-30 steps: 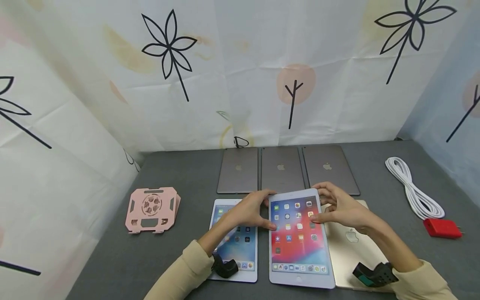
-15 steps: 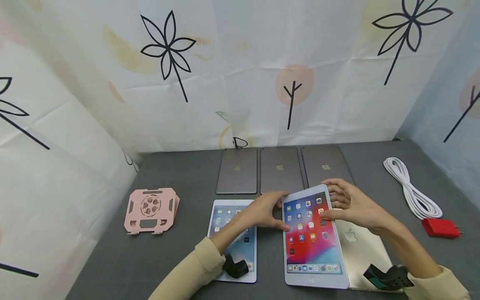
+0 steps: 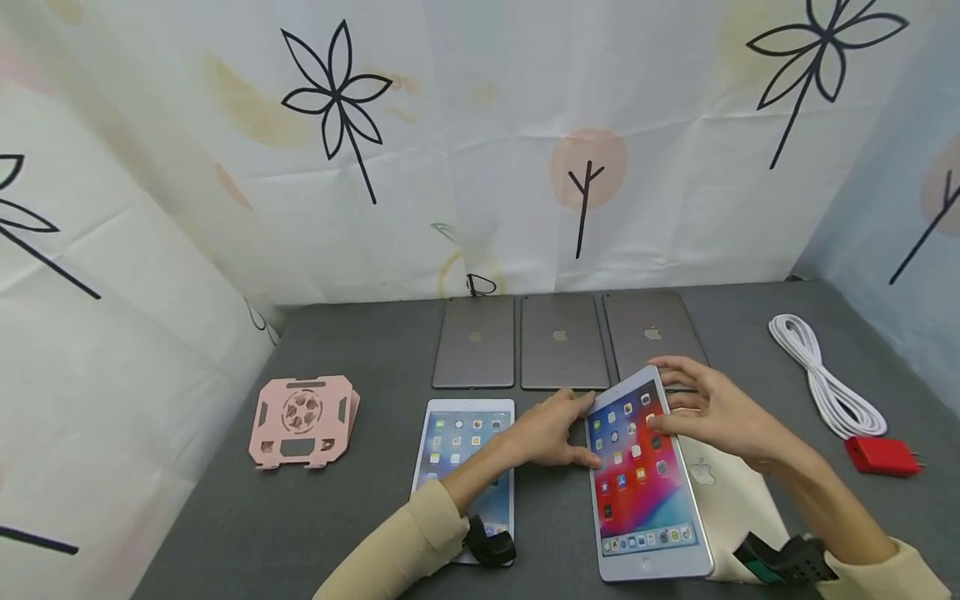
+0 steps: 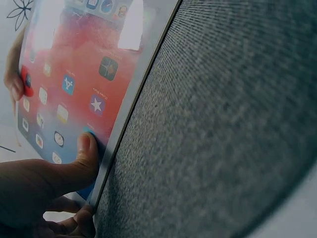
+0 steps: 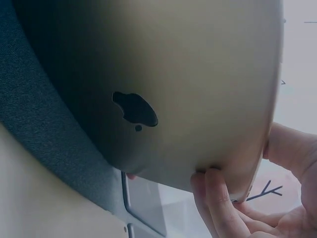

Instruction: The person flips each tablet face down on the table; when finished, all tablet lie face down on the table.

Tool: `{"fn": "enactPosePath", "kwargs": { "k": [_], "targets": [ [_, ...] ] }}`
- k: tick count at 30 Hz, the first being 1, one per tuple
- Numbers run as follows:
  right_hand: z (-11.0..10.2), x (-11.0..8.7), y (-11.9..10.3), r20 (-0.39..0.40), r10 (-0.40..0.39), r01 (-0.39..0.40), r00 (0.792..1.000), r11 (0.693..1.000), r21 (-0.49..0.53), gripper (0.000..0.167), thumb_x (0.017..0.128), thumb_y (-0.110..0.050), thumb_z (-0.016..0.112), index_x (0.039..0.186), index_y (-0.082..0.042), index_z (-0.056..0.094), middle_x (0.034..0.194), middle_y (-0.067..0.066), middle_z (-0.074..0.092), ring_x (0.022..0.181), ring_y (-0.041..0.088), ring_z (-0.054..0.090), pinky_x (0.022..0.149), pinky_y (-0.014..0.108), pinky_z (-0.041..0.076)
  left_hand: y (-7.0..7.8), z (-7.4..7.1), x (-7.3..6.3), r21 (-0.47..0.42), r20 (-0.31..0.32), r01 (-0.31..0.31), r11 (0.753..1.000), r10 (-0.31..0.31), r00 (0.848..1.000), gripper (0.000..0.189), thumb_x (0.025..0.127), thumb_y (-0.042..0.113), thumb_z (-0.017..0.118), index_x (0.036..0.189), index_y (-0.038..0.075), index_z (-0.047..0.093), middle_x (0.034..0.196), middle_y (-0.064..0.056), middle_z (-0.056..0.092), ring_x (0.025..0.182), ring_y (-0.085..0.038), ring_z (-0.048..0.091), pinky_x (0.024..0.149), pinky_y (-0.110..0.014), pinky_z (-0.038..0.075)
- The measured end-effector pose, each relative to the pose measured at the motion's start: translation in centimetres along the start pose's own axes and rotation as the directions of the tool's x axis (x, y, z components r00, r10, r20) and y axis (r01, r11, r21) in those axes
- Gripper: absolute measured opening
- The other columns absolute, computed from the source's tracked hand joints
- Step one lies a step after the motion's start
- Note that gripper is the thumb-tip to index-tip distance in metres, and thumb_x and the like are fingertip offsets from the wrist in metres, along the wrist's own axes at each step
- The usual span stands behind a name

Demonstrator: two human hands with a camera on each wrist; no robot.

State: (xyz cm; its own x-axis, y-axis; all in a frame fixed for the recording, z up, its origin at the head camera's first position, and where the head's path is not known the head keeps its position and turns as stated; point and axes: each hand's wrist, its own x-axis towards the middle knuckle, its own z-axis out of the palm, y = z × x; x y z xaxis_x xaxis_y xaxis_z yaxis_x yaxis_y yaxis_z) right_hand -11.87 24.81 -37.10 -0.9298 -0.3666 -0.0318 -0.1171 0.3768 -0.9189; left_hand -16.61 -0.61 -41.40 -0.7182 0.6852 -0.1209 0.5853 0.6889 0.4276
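Both hands hold a white-framed tablet [image 3: 643, 492], its lit screen red and blue, tilted with its right side raised. My left hand [image 3: 553, 432] pinches its upper left edge; the left wrist view shows the thumb on the screen [image 4: 74, 99] and fingers curled under the rim. My right hand [image 3: 716, 417] grips the upper right edge, thumb in front and fingers behind. In the right wrist view, the tablet's gold back [image 5: 213, 89] bears a dark apple logo. A second lit tablet [image 3: 461, 442] lies flat on the left, partly under my left forearm. A gold tablet [image 3: 738, 517] lies face down on the right.
Three grey tablets [image 3: 561, 343] lie face down in a row at the back. A pink stand [image 3: 300, 421] is at the left. A coiled white cable [image 3: 828, 379] and a red charger [image 3: 883, 457] lie at the right. Patterned cloth hangs behind the grey table [image 3: 360, 333].
The held tablet has moved right with both hands and its right side has tipped up. It now covers more of the gold tablet, while the second lit tablet stays put.
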Motion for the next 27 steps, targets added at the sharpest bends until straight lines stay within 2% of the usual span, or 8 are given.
{"fn": "enactPosePath", "kwargs": {
  "k": [7, 15, 22, 25, 27],
  "targets": [
    [-0.2, -0.1, -0.5, -0.040, -0.002, 0.000, 0.999, 0.999, -0.054, 0.076, 0.095, -0.010, 0.069, 0.156, 0.003, 0.025, 0.139, 0.030, 0.045, 0.103, 0.008, 0.063, 0.075, 0.030, 0.059, 0.7, 0.4, 1.1, -0.074, 0.010, -0.020, 0.997, 0.020, 1.000, 0.092, 0.085, 0.044, 0.083, 0.159, 0.011, 0.038, 0.133, -0.010, 0.056, 0.083, -0.006, 0.048, 0.069, -0.013, 0.041],
    [0.2, 0.0, -1.3, -0.049, -0.006, 0.003, 0.999, 0.998, -0.068, 0.074, 0.100, -0.012, 0.065, 0.159, -0.001, 0.022, 0.143, 0.031, 0.042, 0.101, -0.003, 0.063, 0.076, 0.030, 0.058, 0.9, 1.0, 2.0, -0.089, -0.027, -0.068, 0.994, 0.066, 0.997, 0.091, 0.086, 0.044, 0.082, 0.159, 0.012, 0.037, 0.135, -0.010, 0.057, 0.082, -0.003, 0.048, 0.069, -0.011, 0.039],
    [1.2, 0.5, -2.0, -0.078, -0.014, 0.006, 0.997, 0.995, -0.099, 0.070, 0.101, -0.016, 0.065, 0.158, -0.006, 0.027, 0.141, 0.026, 0.044, 0.099, -0.003, 0.062, 0.079, 0.027, 0.056, 0.5, 1.1, 2.3, -0.112, -0.042, -0.105, 0.988, 0.101, 0.994, 0.088, 0.087, 0.042, 0.082, 0.158, 0.012, 0.039, 0.131, -0.008, 0.059, 0.079, 0.001, 0.047, 0.066, -0.010, 0.038],
    [1.5, 0.7, -2.3, -0.085, -0.018, 0.008, 0.996, 0.993, -0.121, 0.068, 0.101, -0.018, 0.065, 0.158, -0.008, 0.028, 0.140, 0.025, 0.044, 0.102, 0.004, 0.062, 0.085, 0.035, 0.056, 0.3, 1.0, 2.4, -0.155, -0.046, -0.137, 0.978, 0.131, 0.990, 0.085, 0.086, 0.038, 0.083, 0.156, 0.010, 0.043, 0.128, -0.009, 0.060, 0.076, 0.002, 0.048, 0.066, -0.010, 0.040],
    [1.8, 0.7, -2.4, -0.089, -0.021, 0.010, 0.996, 0.992, -0.122, 0.067, 0.102, -0.018, 0.064, 0.158, -0.009, 0.029, 0.141, 0.024, 0.044, 0.105, 0.009, 0.062, 0.089, 0.041, 0.055, 0.0, 0.8, 2.4, -0.220, -0.040, -0.157, 0.963, 0.152, 0.988, 0.086, 0.086, 0.033, 0.084, 0.156, 0.008, 0.040, 0.128, -0.010, 0.061, 0.075, 0.004, 0.051, 0.067, -0.009, 0.043]
  ]
}}
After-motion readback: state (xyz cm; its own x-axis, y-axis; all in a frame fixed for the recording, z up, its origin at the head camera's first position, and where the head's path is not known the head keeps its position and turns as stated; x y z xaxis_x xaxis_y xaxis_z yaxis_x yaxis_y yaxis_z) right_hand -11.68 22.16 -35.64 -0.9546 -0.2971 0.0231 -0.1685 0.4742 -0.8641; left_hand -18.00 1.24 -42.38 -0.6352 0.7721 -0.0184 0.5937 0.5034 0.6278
